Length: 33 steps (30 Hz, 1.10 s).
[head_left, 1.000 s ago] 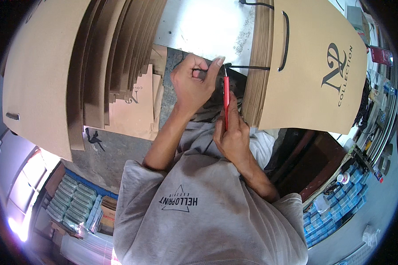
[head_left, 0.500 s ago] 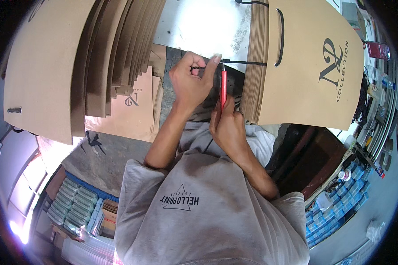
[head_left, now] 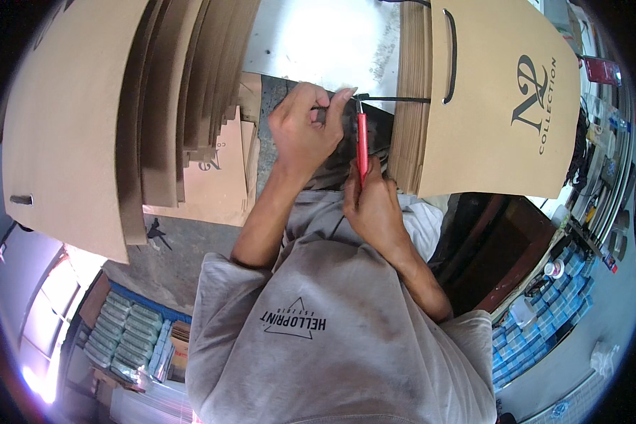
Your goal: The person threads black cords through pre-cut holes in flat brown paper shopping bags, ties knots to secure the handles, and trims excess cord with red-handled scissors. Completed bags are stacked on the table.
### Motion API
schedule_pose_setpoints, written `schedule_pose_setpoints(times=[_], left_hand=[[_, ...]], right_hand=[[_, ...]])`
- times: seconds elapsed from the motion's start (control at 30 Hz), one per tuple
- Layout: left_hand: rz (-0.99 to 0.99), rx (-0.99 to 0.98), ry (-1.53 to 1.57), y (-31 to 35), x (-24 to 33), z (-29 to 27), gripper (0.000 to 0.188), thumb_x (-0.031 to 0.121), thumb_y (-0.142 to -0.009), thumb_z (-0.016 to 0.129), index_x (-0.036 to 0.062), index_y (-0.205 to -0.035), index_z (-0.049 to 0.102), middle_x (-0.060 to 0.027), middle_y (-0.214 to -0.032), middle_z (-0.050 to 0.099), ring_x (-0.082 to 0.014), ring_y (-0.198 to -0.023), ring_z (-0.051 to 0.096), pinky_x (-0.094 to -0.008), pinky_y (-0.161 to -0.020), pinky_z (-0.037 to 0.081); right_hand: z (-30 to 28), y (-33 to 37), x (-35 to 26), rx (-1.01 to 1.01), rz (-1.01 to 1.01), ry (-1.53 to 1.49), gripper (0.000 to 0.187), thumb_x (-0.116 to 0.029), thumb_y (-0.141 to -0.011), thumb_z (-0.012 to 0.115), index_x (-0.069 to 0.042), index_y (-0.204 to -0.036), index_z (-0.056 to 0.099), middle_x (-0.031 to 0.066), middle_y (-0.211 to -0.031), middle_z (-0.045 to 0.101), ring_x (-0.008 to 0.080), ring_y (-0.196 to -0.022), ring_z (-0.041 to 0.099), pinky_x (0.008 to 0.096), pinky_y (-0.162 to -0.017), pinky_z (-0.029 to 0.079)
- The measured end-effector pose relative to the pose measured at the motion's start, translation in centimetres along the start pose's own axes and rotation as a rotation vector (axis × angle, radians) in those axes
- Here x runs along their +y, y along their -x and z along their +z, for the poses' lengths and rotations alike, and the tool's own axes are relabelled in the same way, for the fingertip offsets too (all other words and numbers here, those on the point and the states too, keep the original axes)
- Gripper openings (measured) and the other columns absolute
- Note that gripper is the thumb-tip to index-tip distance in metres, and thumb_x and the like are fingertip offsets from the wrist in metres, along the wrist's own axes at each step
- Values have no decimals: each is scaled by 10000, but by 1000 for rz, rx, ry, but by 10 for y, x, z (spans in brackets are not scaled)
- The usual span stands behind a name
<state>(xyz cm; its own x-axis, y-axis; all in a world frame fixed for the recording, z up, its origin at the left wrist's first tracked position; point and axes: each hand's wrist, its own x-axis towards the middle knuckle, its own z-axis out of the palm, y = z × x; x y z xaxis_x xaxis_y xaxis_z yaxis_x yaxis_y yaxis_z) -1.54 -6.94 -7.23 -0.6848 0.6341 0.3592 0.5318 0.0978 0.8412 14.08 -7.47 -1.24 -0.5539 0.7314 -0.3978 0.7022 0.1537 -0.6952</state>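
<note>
Head view, and it's all happening at the centre: the right hand (head_left: 378,208) has its fingers wrapped firmly around a slim, red-handled tool (head_left: 362,145), metal tip pointing to the far side, right up by the knotted end of a thin black cord (head_left: 399,99)! That cord runs straight out to the left from the edge of a thick stack of flat tan paper bags (head_left: 502,152), the top one showing a black cord handle and dark print, its sides pressed together so the inside is out of sight!

Just left of the tool, here's the left hand (head_left: 304,131), fingers curled in, thumb stretched right to the cord's end, though whether they grip the cord I cannot tell!

Over on the left, a fanned row of large brown paper bags (head_left: 71,141) leans over a printed tan paper bag (head_left: 215,187) lying flat, with scraps of black cord (head_left: 159,232) on the grey floor (head_left: 198,254) nearer in!

Look near left: a blue-edged container (head_left: 138,295) packed with rows of clear-wrapped, grey-green bundles (head_left: 124,328)! Near right, blue-and-white packs (head_left: 544,328) sit in tight rows, and between them and the bag stack a dark reddish-brown compartment (head_left: 498,244) gapes, its contents lost in shadow
</note>
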Motion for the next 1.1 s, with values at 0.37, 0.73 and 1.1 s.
schedule_pose_setpoints(times=[0.37,0.73,1.1], left_hand=[[-66,-11,71,9,-10,2,351,131,-844,857,71,-709,539,14,-578,444,-63,-512,341,-241,-458,282],[-227,-144,363,27,-11,-30,280,107,-897,797,43,-741,573,9,-593,496,-50,-535,404,-246,-474,325],[-120,-256,282,23,13,-64,243,41,-861,779,33,-733,572,-73,-623,544,-145,-515,494,-289,-492,392]], right_hand=[[2,39,7,-153,80,-271,348,-121,-1021,549,55,-1298,432,308,-823,671,510,-686,667,510,-641,555],[21,-9,-5,320,-404,-447,150,-60,-996,653,22,-1115,614,68,-912,678,107,-753,581,261,-698,484],[16,-33,-36,301,70,-1117,183,-197,-1045,624,-18,-1005,616,27,-776,636,50,-603,497,228,-525,371]])
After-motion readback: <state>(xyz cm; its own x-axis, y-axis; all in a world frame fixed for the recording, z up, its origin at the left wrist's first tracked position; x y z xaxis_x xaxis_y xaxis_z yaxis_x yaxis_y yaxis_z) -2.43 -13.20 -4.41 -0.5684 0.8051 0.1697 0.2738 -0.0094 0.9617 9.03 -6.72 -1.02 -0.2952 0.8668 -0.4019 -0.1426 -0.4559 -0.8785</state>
